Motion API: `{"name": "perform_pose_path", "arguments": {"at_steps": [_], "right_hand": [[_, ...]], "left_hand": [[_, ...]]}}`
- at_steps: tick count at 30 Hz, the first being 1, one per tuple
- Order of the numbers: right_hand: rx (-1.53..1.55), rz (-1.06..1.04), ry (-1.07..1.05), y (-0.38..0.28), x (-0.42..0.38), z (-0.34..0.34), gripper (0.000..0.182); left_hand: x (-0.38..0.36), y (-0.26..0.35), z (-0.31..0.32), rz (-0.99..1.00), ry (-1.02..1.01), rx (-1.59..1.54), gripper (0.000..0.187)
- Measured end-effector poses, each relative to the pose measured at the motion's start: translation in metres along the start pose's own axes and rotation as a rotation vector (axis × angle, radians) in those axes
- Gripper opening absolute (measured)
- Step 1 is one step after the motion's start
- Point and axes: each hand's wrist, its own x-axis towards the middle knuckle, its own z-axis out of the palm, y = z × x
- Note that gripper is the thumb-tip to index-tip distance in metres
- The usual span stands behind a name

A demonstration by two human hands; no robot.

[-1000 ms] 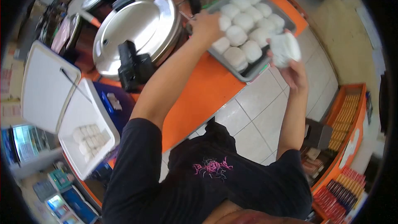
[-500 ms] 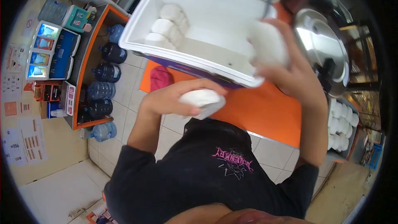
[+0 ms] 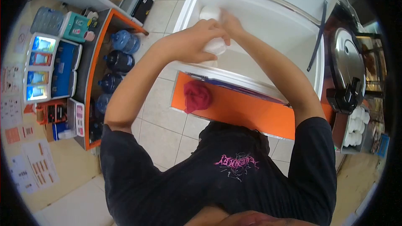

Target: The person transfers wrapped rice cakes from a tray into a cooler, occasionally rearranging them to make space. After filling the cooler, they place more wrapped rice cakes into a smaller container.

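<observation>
So, in the head view, my left hand (image 3: 193, 42) has its grip curled partway closed around a white bun (image 3: 216, 47), inside the open white cooler (image 3: 272, 21). My right hand (image 3: 231, 24) is blurred, just beside another bun (image 3: 209, 13) at the cooler's left end; whether its grip has hold of that one, I cannot tell. The cooler stands on the orange table (image 3: 251, 116), a red cloth (image 3: 197, 96) lies near its front, and a shiny pot (image 3: 350, 53) sits to the right.
</observation>
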Motion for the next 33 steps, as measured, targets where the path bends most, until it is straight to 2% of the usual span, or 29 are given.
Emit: {"name": "perform_pose_path", "arguments": {"at_steps": [1, 2, 3, 5, 7, 8, 9, 10, 11, 12, 14, 15, 17, 19, 20, 21, 22, 23, 25, 26, 27, 28, 29, 30, 31, 32, 33], "right_hand": [[0.014, -0.076, 0.023, 0.006, -0.002, -0.003, 0.093], [0.007, -0.061, 0.037, 0.011, -0.003, -0.007, 0.093], [-0.054, -0.014, 0.068, 0.012, -0.006, -0.013, 0.089], [-0.112, 0.053, 0.099, 0.007, -0.02, -0.031, 0.085], [0.051, 0.146, -0.005, -0.009, -0.032, -0.062, 0.073], [0.053, 0.161, 0.008, -0.009, -0.035, -0.067, 0.073], [0.277, 0.218, -0.133, -0.008, -0.038, -0.072, 0.071], [0.503, 0.269, -0.275, -0.004, -0.04, -0.073, 0.069], [0.507, 0.278, -0.269, -0.002, -0.043, -0.07, 0.069], [0.586, 0.239, -0.334, 0.005, -0.04, -0.063, 0.066], [0.661, 0.192, -0.395, 0.002, -0.039, -0.056, 0.063], [0.659, 0.209, -0.398, -0.009, -0.043, -0.05, 0.064], [0.668, 0.227, -0.403, -0.019, -0.053, -0.053, 0.065], [0.453, 0.288, -0.448, -0.029, -0.067, -0.08, 0.064], [0.459, 0.29, -0.445, -0.024, -0.073, -0.095, 0.064], [0.323, 0.142, -0.403, -0.013, -0.079, -0.111, 0.062], [0.185, -0.007, -0.357, -0.002, -0.088, -0.134, 0.059], [0.112, -0.127, -0.323, -0.003, -0.117, -0.177, 0.049], [0.133, -0.39, -0.156, 0.007, -0.188, -0.255, 0.027], [0.051, -0.341, -0.2, 0.0, -0.235, -0.311, 0.029], [-0.016, -0.277, -0.172, 0.015, -0.282, -0.357, 0.033], [0.02, -0.441, -0.067, 0.036, -0.33, -0.402, 0.02], [0.019, -0.583, 0.046, 0.064, -0.382, -0.446, 0.016], [0.194, -0.458, 0.246, 0.109, -0.441, -0.475, 0.019], [0.361, -0.347, 0.459, 0.15, -0.501, -0.499, 0.022], [0.264, -0.136, 0.617, 0.183, -0.543, -0.532, 0.026], [0.181, 0.051, 0.771, 0.219, -0.574, -0.566, 0.031]], "left_hand": [[0.012, -0.015, 0.003, -0.024, -0.115, 0.033, 0.045], [0.022, -0.028, 0.007, -0.049, -0.23, 0.069, 0.046], [0.03, -0.043, 0.012, -0.03, -0.237, 0.066, 0.046], [0.04, -0.067, 0.027, -0.001, -0.404, 0.306, 0.052], [0.041, -0.08, 0.031, 0.0, -0.392, 0.356, 0.052], [0.042, -0.087, 0.032, -0.013, -0.368, 0.41, 0.051], [0.039, -0.093, 0.034, 0.005, -0.379, 0.412, 0.051], [0.032, -0.097, 0.037, 0.09, -0.271, 0.506, 0.05], [0.026, -0.099, 0.043, 0.171, -0.159, 0.596, 0.049], [0.024, -0.093, 0.049, 0.181, -0.16, 0.596, 0.049], [0.018, -0.074, 0.06, 0.046, 0.019, 0.738, 0.047], [0.02, -0.067, 0.061, 0.049, 0.017, 0.743, 0.047], [0.025, -0.051, 0.065, -0.285, -0.053, 0.694, 0.045], [0.024, -0.047, 0.067, -0.324, -0.051, 0.634, 0.048], [0.025, -0.046, 0.066, -0.356, -0.034, 0.578, 0.051], [0.025, -0.04, 0.065, -0.355, -0.039, 0.577, 0.051], [0.028, -0.031, 0.061, -0.437, -0.043, 0.496, 0.05], [0.028, -0.024, 0.059, -0.519, -0.048, 0.415, 0.049], [0.019, -0.009, 0.057, -0.424, 0.011, 0.392, 0.042], [0.017, 0.008, 0.06, -0.38, 0.097, 0.383, 0.039], [0.017, 0.034, 0.062, -0.384, 0.153, 0.411, 0.04], [0.021, 0.077, 0.065, -0.407, 0.242, 0.386, 0.039], [0.033, 0.128, 0.069, -0.502, 0.304, 0.273, 0.036], [0.048, 0.175, 0.084, -0.554, 0.438, 0.008, 0.036], [0.042, 0.196, 0.103, -0.503, 0.485, -0.08, 0.041], [0.046, 0.233, 0.124, -0.455, 0.47, -0.257, 0.042], [0.024, 0.236, 0.15, -0.479, 0.475, -0.492, 0.038]]}}
